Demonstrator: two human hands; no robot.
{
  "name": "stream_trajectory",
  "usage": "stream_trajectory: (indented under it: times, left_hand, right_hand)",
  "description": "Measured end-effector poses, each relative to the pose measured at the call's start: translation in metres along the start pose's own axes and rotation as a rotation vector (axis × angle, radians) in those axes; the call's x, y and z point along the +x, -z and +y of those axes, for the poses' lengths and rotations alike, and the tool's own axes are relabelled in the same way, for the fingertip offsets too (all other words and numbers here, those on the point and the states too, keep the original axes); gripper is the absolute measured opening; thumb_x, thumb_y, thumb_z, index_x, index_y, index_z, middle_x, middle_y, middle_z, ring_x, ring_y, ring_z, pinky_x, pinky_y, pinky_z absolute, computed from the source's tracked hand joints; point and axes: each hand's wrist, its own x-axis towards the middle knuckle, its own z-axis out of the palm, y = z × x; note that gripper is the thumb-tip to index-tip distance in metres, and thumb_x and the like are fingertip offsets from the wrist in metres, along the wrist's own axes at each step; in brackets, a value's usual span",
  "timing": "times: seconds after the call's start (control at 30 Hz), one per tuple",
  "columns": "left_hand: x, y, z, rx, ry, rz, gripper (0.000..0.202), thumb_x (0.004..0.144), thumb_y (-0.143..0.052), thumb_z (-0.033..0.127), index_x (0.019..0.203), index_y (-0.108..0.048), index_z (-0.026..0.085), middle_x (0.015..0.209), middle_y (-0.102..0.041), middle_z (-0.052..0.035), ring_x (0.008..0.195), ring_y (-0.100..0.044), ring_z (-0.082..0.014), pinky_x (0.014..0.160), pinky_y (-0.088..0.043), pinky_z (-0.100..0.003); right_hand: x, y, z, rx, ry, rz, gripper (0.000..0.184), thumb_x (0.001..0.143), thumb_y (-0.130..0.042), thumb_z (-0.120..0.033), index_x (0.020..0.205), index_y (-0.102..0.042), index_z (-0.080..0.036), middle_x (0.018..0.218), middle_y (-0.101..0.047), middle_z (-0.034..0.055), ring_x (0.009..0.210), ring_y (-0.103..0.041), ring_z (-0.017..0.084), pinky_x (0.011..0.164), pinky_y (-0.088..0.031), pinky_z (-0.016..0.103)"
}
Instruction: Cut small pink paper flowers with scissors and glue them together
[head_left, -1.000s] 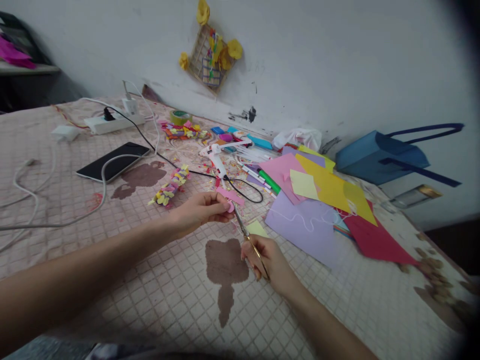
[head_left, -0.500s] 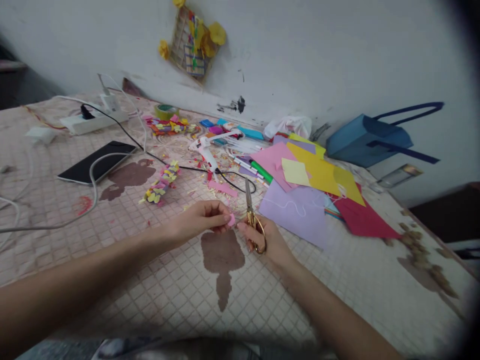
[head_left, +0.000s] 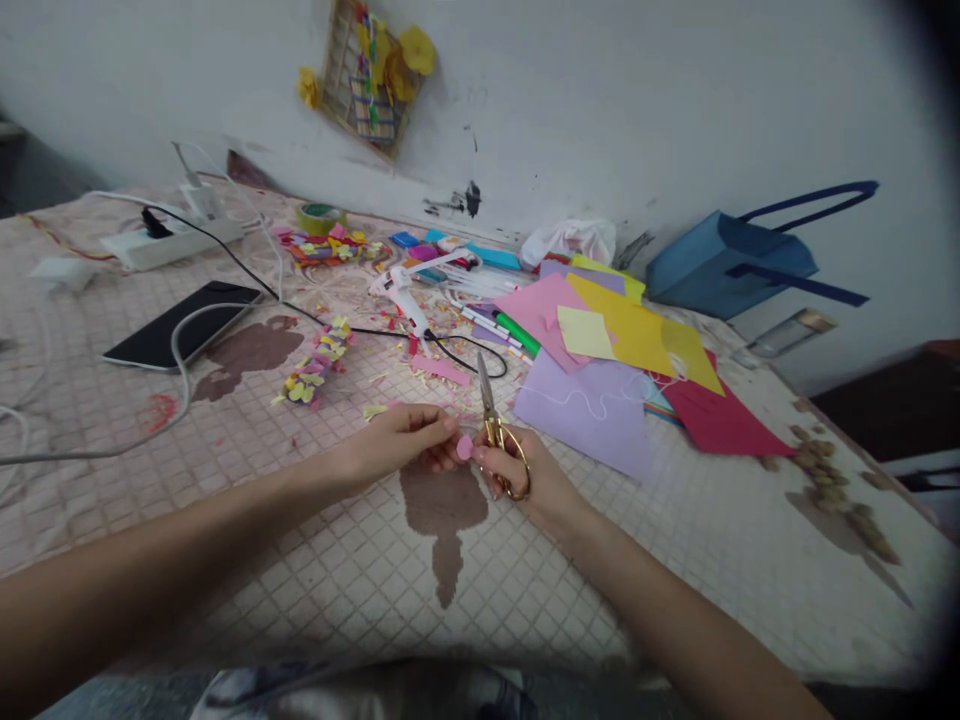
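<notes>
My left hand (head_left: 401, 440) is closed in a pinch on a small pink paper piece (head_left: 464, 447) just above the patterned cloth (head_left: 337, 560). My right hand (head_left: 525, 475) is closed on gold-handled scissors (head_left: 496, 432), whose blades point up and away from me. Its fingertips also touch the pink piece, so both hands meet over a brown stain (head_left: 441, 505). A pink paper strip (head_left: 442, 371) lies just beyond the hands.
Coloured paper sheets (head_left: 600, 370) are piled to the right, with a blue bag (head_left: 731, 265) behind them. A white glue gun (head_left: 405, 295), markers (head_left: 495, 330), a paper-flower garland (head_left: 315, 365), a phone (head_left: 184, 325) and a power strip (head_left: 176, 240) with cables lie further back.
The scissors swung from cutting at the pink piece to pointing upward in my right hand. My right hand came in to meet my left at the pink piece. The view shifted right.
</notes>
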Motion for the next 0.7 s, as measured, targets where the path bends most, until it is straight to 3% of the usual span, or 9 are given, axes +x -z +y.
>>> stream_trajectory:
  times: [0.2, 0.43, 0.7]
  left_hand:
    - [0.0001, 0.0008, -0.0024, 0.037, 0.014, -0.053, 0.022, 0.071, -0.064, 0.033, 0.076, -0.056, 0.012, 0.066, -0.058, 0.0021, 0.056, -0.050, -0.0063, 0.054, -0.038, -0.019]
    - [-0.0001, -0.0006, -0.0036, -0.035, 0.054, -0.052, 0.022, 0.074, -0.063, 0.032, 0.076, -0.054, 0.012, 0.071, -0.062, -0.0002, 0.057, -0.054, -0.0060, 0.056, -0.042, -0.019]
    - [0.0004, -0.0008, -0.0045, -0.042, 0.033, -0.057, 0.022, 0.074, -0.063, 0.032, 0.076, -0.054, 0.011, 0.070, -0.063, -0.0010, 0.058, -0.054, -0.0067, 0.058, -0.043, -0.021]
  right_hand:
    - [0.0017, 0.0016, 0.0038, 0.005, -0.002, -0.052, 0.014, 0.074, -0.058, -0.029, 0.072, -0.056, -0.015, 0.045, -0.044, -0.0070, 0.038, -0.040, 0.007, 0.038, -0.028, 0.019]
    - [0.0028, 0.0009, 0.0037, 0.067, 0.047, -0.004, 0.022, 0.076, -0.058, -0.034, 0.066, -0.052, -0.016, 0.050, -0.044, -0.0057, 0.040, -0.039, 0.006, 0.039, -0.029, 0.019]
    - [0.0027, 0.0037, 0.0066, -0.031, 0.019, -0.022, 0.015, 0.076, -0.058, -0.029, 0.070, -0.055, -0.016, 0.047, -0.047, -0.0059, 0.039, -0.038, 0.006, 0.039, -0.028, 0.019]
